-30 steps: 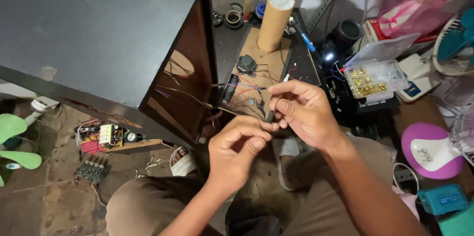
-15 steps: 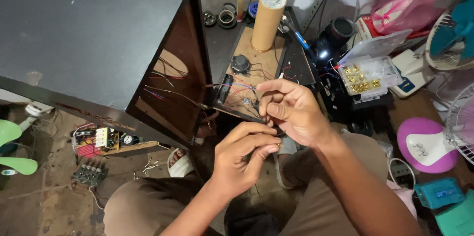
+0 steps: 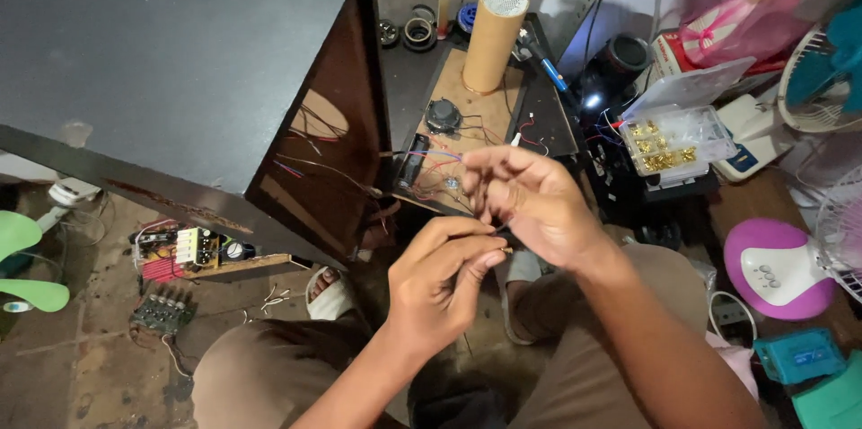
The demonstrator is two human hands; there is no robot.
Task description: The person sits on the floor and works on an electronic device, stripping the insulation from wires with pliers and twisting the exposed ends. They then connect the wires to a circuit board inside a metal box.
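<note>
Cardboard tube (image 3: 492, 36), clear parts box (image 3: 673, 137), tape rolls (image 3: 418, 32)

A black cabinet (image 3: 180, 61) blocks the left; a cardboard tube (image 3: 492, 38) and parts box (image 3: 669, 137) crowd ahead; the floor (image 3: 81, 366) lower left stays open.

Both forearms bare, angled up from lower frame, meeting over the lap. Left hand (image 3: 444, 281): fingers curled, thumb and forefinger pinched together at the tips. Right hand (image 3: 539, 204): back toward camera, fingers bent inward, fingertips close against the left hand's pinch.
</note>
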